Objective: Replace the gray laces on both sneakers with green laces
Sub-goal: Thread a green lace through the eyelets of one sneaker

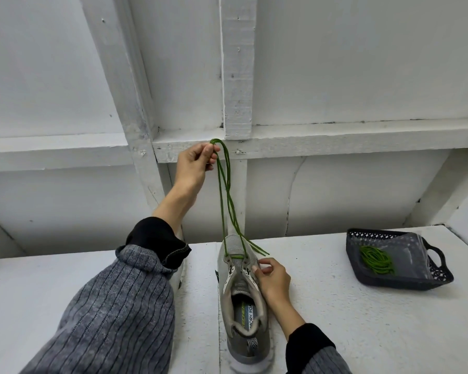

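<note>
A gray sneaker stands on the white table, toe pointing away from me, with no gray lace in its eyelets. A green lace runs through the lowest eyelets near the toe, and both strands rise to my left hand, which pinches them high above the shoe. The lace ends trail over the toe to the right. My right hand rests on the shoe's right eyelet side, fingers curled against it. A second sneaker is mostly hidden behind my left sleeve.
A dark plastic basket sits on the table at the right and holds a coiled green lace. A white wooden frame and wall panels rise just behind the table.
</note>
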`<state>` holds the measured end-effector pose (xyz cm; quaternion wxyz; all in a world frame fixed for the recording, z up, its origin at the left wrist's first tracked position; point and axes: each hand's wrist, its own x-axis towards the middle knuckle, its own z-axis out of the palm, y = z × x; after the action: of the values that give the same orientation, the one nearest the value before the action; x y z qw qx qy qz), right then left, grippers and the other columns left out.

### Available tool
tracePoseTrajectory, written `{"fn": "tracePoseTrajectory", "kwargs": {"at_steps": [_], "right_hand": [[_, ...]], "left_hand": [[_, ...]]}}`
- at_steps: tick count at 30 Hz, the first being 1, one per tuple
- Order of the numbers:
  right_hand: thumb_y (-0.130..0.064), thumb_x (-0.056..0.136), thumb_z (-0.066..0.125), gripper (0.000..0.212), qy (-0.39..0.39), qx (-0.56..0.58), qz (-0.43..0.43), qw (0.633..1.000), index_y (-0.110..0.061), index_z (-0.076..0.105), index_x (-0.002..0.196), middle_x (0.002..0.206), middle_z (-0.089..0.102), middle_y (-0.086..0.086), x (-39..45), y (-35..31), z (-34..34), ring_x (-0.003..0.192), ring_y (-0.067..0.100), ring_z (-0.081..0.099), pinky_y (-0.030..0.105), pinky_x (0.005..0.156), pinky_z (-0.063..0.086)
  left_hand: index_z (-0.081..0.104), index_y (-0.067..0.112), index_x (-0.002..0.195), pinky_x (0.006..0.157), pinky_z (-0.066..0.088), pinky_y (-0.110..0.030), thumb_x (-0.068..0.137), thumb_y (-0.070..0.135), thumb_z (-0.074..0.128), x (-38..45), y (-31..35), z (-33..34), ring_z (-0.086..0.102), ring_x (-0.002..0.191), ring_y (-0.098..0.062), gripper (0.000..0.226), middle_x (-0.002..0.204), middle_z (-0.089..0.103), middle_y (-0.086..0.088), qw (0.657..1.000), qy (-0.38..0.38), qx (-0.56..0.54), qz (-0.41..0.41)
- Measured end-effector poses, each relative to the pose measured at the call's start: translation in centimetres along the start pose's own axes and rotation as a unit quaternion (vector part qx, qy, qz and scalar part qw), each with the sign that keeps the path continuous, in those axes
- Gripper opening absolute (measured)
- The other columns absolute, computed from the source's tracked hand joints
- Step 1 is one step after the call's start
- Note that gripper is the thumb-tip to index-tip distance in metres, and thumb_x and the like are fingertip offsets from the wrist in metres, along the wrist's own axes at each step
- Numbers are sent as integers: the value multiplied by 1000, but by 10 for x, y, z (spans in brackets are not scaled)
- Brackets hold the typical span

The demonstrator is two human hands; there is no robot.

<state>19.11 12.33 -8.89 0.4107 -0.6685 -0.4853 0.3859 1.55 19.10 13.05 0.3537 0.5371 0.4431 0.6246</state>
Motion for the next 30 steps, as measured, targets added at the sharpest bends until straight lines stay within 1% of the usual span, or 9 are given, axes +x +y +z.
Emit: {"fn": "tracePoseTrajectory", "kwargs": {"at_steps": [4, 9, 12, 19, 24, 26, 27, 29, 30], "right_hand": [[-15, 86, 71, 11, 2, -2, -1, 1000, -13, 66, 96, 72, 60, -5, -1, -1, 0, 65, 5, 56, 3, 53, 34], [-13, 86, 70, 12, 7, -19, -10, 1000, -10, 66, 97, 74, 60, -5, -1, -2, 1, 72, 12, 57, 2, 54, 36], [-11, 87, 69, 9, 11, -13, -11, 1000, -9, 66, 95, 72, 60, -7, -3, -4, 2, 70, 10, 57, 3, 54, 35], [-9, 89, 65, 7, 18, -11, -11, 1000, -13, 61, 87, 72, 58, -5, -9, -5, -2, 67, 4, 53, 3, 53, 38], [-13, 89, 65, 7, 18, -31, -4, 999, -16, 60, 86, 76, 61, 0, -10, -3, -3, 75, 18, 59, 19, 58, 37], [-14, 89, 64, 5, 15, -42, -2, 999, -16, 60, 88, 78, 63, 1, -10, -3, -3, 78, 19, 60, 23, 62, 39], [-16, 89, 64, 4, 14, -47, -1, 999, -17, 60, 89, 80, 63, 1, -10, -3, -3, 79, 20, 61, 24, 64, 40], [-18, 89, 65, 5, 15, -55, 0, 998, -18, 60, 89, 81, 65, 0, -10, -2, -3, 82, 21, 62, 26, 66, 42], [-19, 89, 65, 5, 16, -58, 2, 998, -19, 60, 89, 81, 65, -1, -10, -2, -2, 82, 20, 62, 27, 66, 43]], "left_hand": [[65, 17, 87, 64, 45, -14, 101, 13, 45, -1, -3, 0, 50, 63, 0, 25, 72, 54, 5, 1000, 12, -20, -13], [66, 19, 89, 66, 48, -14, 101, 15, 46, 0, 13, 4, 54, 70, -3, 23, 76, 57, 3, 990, -108, 90, 2], [67, 21, 88, 67, 48, -15, 100, 18, 48, 2, 20, 8, 54, 70, -3, 22, 76, 59, 4, 981, -140, 136, 15], [68, 17, 96, 62, 43, -10, 101, 18, 48, -4, 17, 18, 53, 70, 1, 20, 77, 58, 8, 991, -98, 94, 8], [65, 24, 90, 65, 42, -11, 100, 20, 48, -13, 12, 22, 52, 69, 5, 21, 76, 57, 11, 997, -45, 69, 7], [64, 26, 84, 71, 41, -8, 100, 22, 48, -15, 8, 24, 53, 77, 9, 23, 84, 59, 12, 999, -24, 45, -1], [63, 27, 83, 80, 41, -9, 100, 26, 49, -14, 7, 24, 54, 86, 9, 22, 93, 60, 10, 999, -16, 36, -6], [67, 31, 82, 107, 35, -27, 94, 42, 55, -12, 3, 22, 52, 113, -2, 20, 121, 56, -2, 999, -1, 37, -21], [69, 34, 83, 114, 28, -39, 91, 49, 57, -10, 0, 20, 49, 122, -9, 21, 128, 53, -8, 999, 4, 43, -27]]}}
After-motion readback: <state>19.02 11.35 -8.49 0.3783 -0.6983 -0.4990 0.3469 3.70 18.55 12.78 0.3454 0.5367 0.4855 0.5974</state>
